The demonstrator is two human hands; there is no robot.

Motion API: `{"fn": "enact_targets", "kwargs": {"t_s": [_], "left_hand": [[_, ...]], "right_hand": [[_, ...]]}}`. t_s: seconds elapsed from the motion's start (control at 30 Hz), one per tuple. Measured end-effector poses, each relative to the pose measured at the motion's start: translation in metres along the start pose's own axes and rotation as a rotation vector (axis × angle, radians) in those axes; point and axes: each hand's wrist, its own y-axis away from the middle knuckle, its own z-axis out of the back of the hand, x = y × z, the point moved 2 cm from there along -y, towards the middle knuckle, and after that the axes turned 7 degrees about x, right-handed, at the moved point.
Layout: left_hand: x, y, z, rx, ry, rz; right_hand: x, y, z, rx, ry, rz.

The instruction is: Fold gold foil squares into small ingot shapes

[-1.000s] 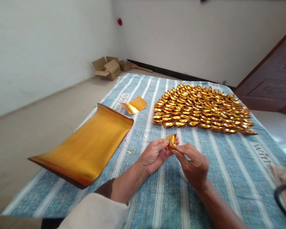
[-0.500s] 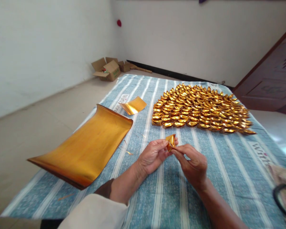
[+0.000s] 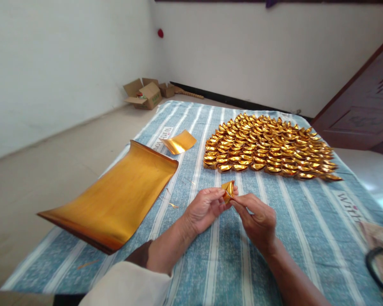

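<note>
A small folded piece of gold foil paper [image 3: 229, 191] is held between my two hands above the cloth. My left hand [image 3: 205, 208] pinches it with thumb and fingers, its fingertips reaching behind the paper. On the lower right edge of the same piece, my right hand [image 3: 256, 214] closes thumb and forefinger. Beyond my hands lie many folded gold paper ingots [image 3: 268, 146], set in close rows. To the left rests a stack of large gold foil sheets [image 3: 121, 195] with curled ends. A smaller curved gold sheet [image 3: 180, 142] sits behind that stack.
A blue and white striped cloth [image 3: 198, 263] covers the table. Black-handled scissors [image 3: 375, 263] lie at the right edge, partly out of view. Thin gold scraps [image 3: 173, 205] are scattered near the stack. Cardboard boxes [image 3: 150, 95] stand on the floor by the far wall.
The view has tilted very slightly. Both hands keep their grip on the small folded paper, and the right hand has shifted only a little.
</note>
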Motion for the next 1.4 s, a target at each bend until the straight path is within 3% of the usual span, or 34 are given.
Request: {"fn": "enact_targets", "kwargs": {"t_s": [0.23, 0.4, 0.6, 0.8, 1.1, 1.4], "left_hand": [[-0.005, -0.001, 0.004, -0.135, 0.106, 0.036], [-0.009, -0.001, 0.003, -0.167, 0.212, 0.142], [-0.007, 0.002, 0.004, -0.154, 0.172, 0.179], [-0.006, 0.004, 0.001, -0.081, 0.186, 0.128], [-0.004, 0.002, 0.004, -0.090, 0.149, 0.084], [-0.002, 0.000, 0.002, -0.108, 0.121, 0.006]], "right_hand": [[-0.005, 0.000, 0.000, 0.009, -0.016, 0.011], [-0.006, -0.002, 0.002, 0.055, -0.044, 0.036], [-0.011, -0.001, 0.005, 0.045, -0.026, 0.042], [-0.015, -0.002, 0.005, 0.024, -0.006, 0.035], [-0.009, 0.000, 0.003, -0.114, 0.080, 0.005], [0.009, 0.000, -0.003, -0.081, 0.039, 0.022]]}}
